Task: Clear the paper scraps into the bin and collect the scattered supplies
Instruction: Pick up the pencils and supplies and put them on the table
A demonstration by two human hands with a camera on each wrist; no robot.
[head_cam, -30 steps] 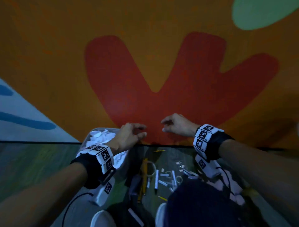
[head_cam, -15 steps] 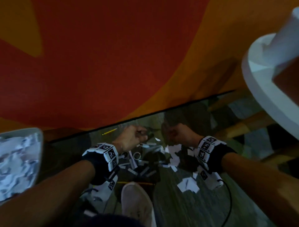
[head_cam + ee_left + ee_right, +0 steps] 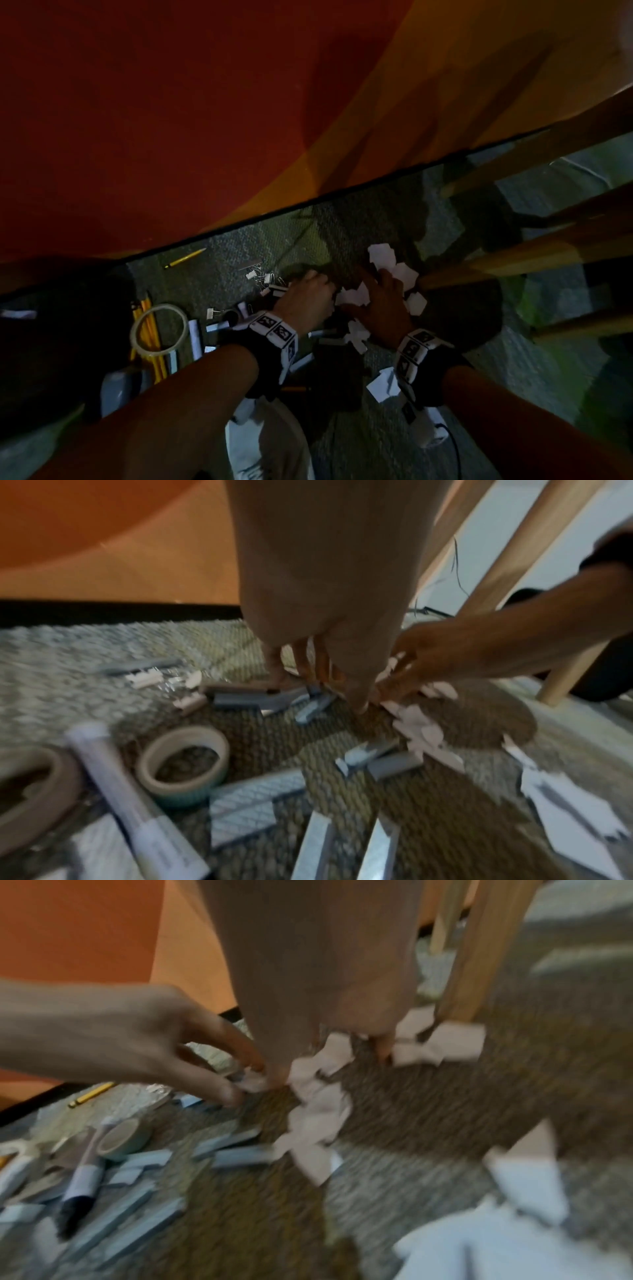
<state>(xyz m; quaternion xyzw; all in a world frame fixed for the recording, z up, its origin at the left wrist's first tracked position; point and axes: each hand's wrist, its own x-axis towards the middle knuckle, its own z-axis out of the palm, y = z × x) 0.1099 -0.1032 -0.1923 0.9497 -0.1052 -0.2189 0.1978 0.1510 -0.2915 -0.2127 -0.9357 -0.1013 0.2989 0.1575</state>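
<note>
White paper scraps [image 3: 397,272] lie on the woven carpet beside a wooden leg [image 3: 507,265]. My right hand [image 3: 370,291] rests on them with its fingers spread, and the fingertips press scraps [image 3: 428,1047] in the right wrist view. My left hand [image 3: 327,286] is just left of it. Its curled fingers and thumb pinch a small scrap [image 3: 253,1083]. More scraps [image 3: 421,729] trail towards me. Supplies lie to the left: a tape roll [image 3: 159,329], yellow pencils [image 3: 147,315], binder clips [image 3: 260,275] and a marker [image 3: 130,799]. No bin is in view.
Wooden furniture legs [image 3: 555,236] stand to the right of the hands. The orange and red wall [image 3: 205,120] with a black skirting runs along the far side. My shoe [image 3: 267,445] is near the bottom. A larger torn sheet [image 3: 383,387] lies by my right wrist.
The view has swung right and down, and the bin with paper has left it. Both hands have dropped onto the scrap pile by the wooden leg.
</note>
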